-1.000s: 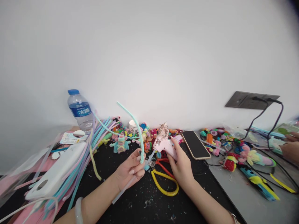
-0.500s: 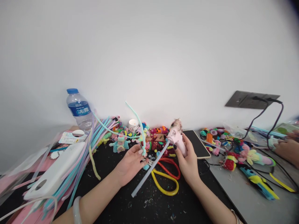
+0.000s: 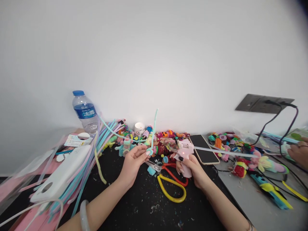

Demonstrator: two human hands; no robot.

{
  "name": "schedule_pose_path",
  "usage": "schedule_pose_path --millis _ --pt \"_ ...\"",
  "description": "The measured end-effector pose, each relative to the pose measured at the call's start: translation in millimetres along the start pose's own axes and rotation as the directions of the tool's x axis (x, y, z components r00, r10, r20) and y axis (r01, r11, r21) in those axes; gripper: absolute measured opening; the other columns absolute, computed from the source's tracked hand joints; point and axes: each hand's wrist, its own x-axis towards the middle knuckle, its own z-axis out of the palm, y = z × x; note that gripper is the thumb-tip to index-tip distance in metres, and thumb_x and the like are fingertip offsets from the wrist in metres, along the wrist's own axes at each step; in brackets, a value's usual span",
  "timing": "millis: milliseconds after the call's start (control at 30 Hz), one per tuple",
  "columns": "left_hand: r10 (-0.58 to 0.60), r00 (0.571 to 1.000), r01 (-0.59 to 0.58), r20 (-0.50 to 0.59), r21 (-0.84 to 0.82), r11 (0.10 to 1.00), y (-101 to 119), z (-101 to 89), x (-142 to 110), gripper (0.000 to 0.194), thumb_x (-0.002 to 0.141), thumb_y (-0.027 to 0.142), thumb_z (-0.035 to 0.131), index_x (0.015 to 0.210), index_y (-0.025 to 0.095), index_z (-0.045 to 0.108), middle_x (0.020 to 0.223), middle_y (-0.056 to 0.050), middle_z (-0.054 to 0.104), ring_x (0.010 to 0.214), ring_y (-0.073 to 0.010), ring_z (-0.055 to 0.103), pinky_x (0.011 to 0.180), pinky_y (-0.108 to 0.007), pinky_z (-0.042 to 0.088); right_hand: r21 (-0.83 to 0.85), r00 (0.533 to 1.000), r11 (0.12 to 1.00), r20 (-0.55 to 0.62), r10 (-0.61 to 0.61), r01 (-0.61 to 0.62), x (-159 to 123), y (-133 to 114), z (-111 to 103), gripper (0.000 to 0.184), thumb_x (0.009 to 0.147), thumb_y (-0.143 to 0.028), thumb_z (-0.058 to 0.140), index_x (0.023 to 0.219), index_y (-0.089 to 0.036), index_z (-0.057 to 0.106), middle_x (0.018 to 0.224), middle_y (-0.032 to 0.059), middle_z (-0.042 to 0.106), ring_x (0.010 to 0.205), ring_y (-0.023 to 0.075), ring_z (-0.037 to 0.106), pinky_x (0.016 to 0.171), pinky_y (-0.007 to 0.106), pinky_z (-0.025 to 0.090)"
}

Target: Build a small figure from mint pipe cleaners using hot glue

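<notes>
Between the thumb and fingers of my left hand (image 3: 134,162) is a mint-green pipe cleaner (image 3: 154,128), coiled at its lower end, with its free end pointing up. My right hand (image 3: 193,168) is wrapped round the handle of a pale pink hot glue gun (image 3: 185,149). The gun's grimy nozzle points left towards the coil, apart from it, and a long glue stick (image 3: 221,150) sticks out of its back to the right. Below the hands lie scissors (image 3: 172,195) with red and yellow handles, beside a small light-blue fluffy scrap (image 3: 151,170).
Pipe cleaners (image 3: 89,163) and a white power bank-like block (image 3: 62,171) lie left, near a water bottle (image 3: 85,112). Pipe-cleaner figures (image 3: 125,146), a paper cup (image 3: 139,129) and a phone (image 3: 204,149) line the back. Another person's hand (image 3: 299,152) is at far right, near cables.
The glue gun has turned round: its nozzle now faces left, and its glue stick points right instead of down-left. The pipe cleaner has swung upright, pinched more closely in my left hand.
</notes>
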Motion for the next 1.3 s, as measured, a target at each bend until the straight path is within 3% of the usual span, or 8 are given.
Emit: schedule_pose_path --millis 267,733,1300 --pt "-0.027 0.999 0.028 0.029 -0.051 0.998 0.5 2.5 -2.4 0.02 0.062 0.021 0.075 0.079 0.015 0.066 0.074 -0.002 0.067 0.067 -0.011 0.061 0.069 -0.023 0.049 -0.01 0.983 0.989 0.104 0.151 -0.15 -5.4 -5.8 -5.9 0.037 0.077 -0.044 0.059 0.093 -0.011 0.057 0.05 -0.0038 0.048 0.038 0.0075 0.042 0.037 0.021 0.037" --pt "-0.068 0.995 0.069 0.071 -0.007 0.998 -0.7 5.0 -6.1 0.015 0.063 0.022 0.075 0.073 0.015 0.066 0.066 0.0 0.065 0.064 -0.0115 0.061 0.066 -0.023 0.051 -0.012 0.984 0.988 0.086 0.155 -0.155 -6.3 -0.6 -1.2 0.037 0.073 -0.051 0.06 0.075 -0.014 0.053 0.044 -0.0061 0.046 0.031 0.0055 0.039 0.03 0.017 0.033" --pt "-0.085 0.994 0.086 0.075 0.001 0.996 -1.7 5.2 -7.3 0.015 0.062 0.022 0.075 0.072 0.015 0.066 0.064 0.0 0.065 0.064 -0.0115 0.062 0.067 -0.024 0.051 -0.029 0.979 0.979 0.029 0.201 -0.201 -7.3 -1.3 1.6 0.04 0.07 -0.055 0.06 0.072 -0.017 0.049 0.042 -0.0068 0.045 0.03 0.0052 0.038 0.029 0.016 0.03"
